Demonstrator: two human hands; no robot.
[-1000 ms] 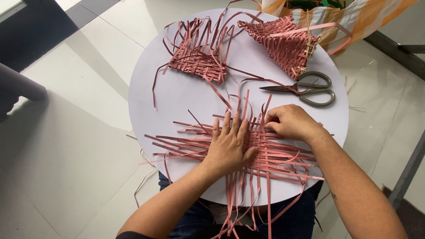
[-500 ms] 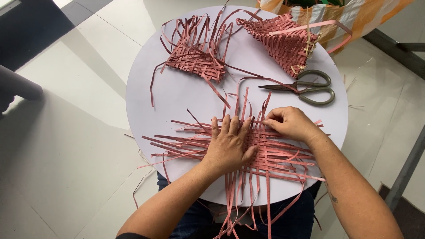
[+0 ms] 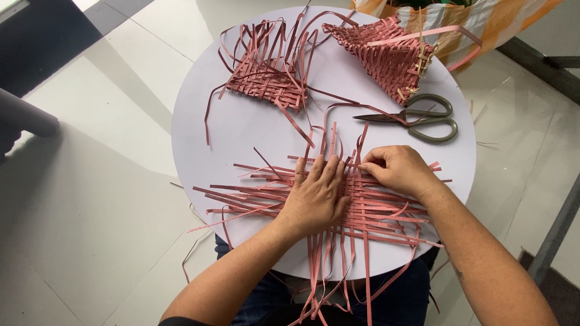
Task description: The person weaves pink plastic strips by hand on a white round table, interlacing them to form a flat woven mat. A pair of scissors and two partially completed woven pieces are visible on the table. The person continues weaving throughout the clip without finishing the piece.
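Observation:
A flat mat of woven pink strips lies on the near half of a round white table. My left hand rests flat on the weave with its fingers spread, pressing it down. Just to its right, my right hand pinches an upright pink strip at the mat's far edge. Loose strip ends fan out to the left and hang over the table's near edge.
A half-woven pink piece lies at the table's far left, a pink cone-shaped woven basket at the far right. Grey scissors lie shut beside the basket. An orange-and-white striped bag stands behind the table. Tiled floor surrounds it.
Both hands stay on the mat. The right hand's fingers have shifted slightly along the far edge of the weave; the view has moved a little.

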